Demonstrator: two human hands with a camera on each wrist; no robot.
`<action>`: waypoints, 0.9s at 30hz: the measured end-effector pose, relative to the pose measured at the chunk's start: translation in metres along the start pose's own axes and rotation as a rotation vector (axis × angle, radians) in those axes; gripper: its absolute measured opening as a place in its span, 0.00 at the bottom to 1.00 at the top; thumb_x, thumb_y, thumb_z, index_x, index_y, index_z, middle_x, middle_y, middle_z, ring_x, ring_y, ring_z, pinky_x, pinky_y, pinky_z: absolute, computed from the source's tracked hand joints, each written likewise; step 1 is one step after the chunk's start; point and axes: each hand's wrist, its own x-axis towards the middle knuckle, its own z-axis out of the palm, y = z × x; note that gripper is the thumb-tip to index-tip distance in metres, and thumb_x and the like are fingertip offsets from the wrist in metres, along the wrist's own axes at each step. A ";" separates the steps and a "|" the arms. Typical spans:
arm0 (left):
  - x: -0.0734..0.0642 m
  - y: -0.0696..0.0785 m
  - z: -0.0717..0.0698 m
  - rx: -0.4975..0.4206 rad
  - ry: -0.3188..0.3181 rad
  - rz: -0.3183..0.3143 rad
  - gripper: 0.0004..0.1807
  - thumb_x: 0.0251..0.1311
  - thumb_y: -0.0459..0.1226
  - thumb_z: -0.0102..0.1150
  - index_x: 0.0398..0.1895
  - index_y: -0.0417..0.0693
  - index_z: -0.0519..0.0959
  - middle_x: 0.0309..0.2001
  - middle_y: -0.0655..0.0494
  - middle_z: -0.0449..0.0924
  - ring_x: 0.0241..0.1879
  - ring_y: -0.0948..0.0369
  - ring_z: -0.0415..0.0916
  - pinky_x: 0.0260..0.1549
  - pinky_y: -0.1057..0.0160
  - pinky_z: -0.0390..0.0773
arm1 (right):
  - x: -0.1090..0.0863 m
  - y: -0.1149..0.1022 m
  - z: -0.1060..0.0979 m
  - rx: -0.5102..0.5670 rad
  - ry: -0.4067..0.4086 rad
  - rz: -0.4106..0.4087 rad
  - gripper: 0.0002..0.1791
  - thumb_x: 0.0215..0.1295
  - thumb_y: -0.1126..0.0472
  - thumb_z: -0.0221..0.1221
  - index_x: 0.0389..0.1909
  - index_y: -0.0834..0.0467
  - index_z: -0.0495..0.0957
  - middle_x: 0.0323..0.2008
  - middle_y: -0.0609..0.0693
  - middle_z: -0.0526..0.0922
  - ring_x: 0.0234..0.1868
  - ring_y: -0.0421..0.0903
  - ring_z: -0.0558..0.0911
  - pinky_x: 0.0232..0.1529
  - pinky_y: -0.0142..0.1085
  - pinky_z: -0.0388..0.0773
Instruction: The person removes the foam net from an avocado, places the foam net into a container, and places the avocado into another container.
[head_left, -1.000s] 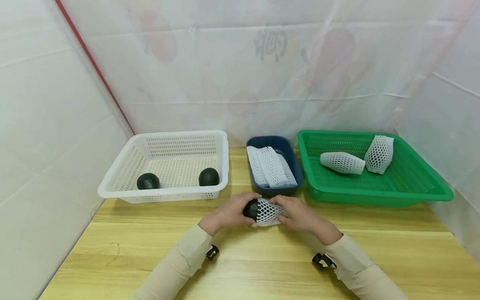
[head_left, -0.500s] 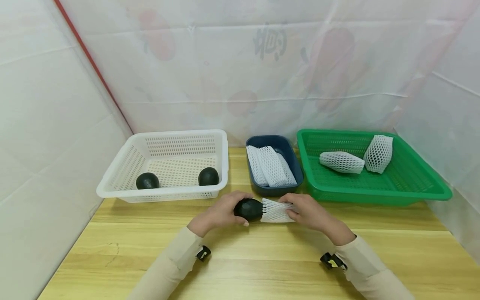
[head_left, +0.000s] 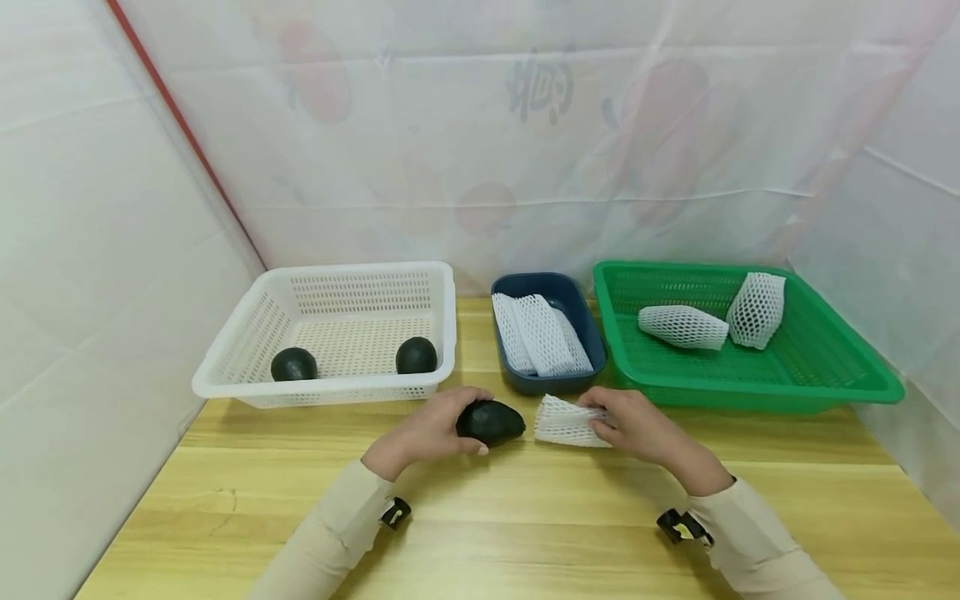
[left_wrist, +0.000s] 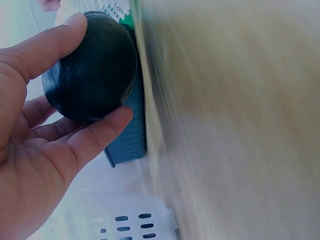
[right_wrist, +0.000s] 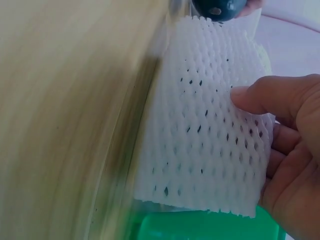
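Observation:
A dark green avocado (head_left: 492, 422), its narrow end pointing right, is gripped by my left hand (head_left: 426, 432). Thumb and fingers curl round its broad end in the left wrist view, where the avocado (left_wrist: 95, 67) hides part of a blue bin. To the right, my right hand (head_left: 643, 427) pinches a white foam net sleeve (head_left: 564, 422) by its right part. In the right wrist view the sleeve (right_wrist: 205, 120) looks flattened, with the thumb on its near face. A small gap separates the sleeve's left end from the avocado's tip.
A white basket (head_left: 322, 388) at the back left holds two avocados. The dark blue bin (head_left: 551, 384) in the middle contains several folded foam sleeves (head_left: 543, 333). At the back right, a green basket (head_left: 750, 397) has two net-wrapped pieces (head_left: 682, 326) inside. Pale sheets hang behind.
The foam sleeve has come off the avocado, drawn rightward by my right hand. My left hand has shifted a little left with the avocado. Baskets and bin stay put.

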 end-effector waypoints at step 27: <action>-0.023 -0.001 -0.015 -0.075 0.094 -0.023 0.35 0.41 0.38 0.75 0.55 0.42 0.71 0.52 0.52 0.73 0.50 0.57 0.70 0.49 0.55 0.69 | 0.030 -0.003 -0.056 -0.049 0.209 0.128 0.06 0.58 0.68 0.61 0.36 0.62 0.75 0.24 0.47 0.76 0.23 0.40 0.73 0.23 0.37 0.72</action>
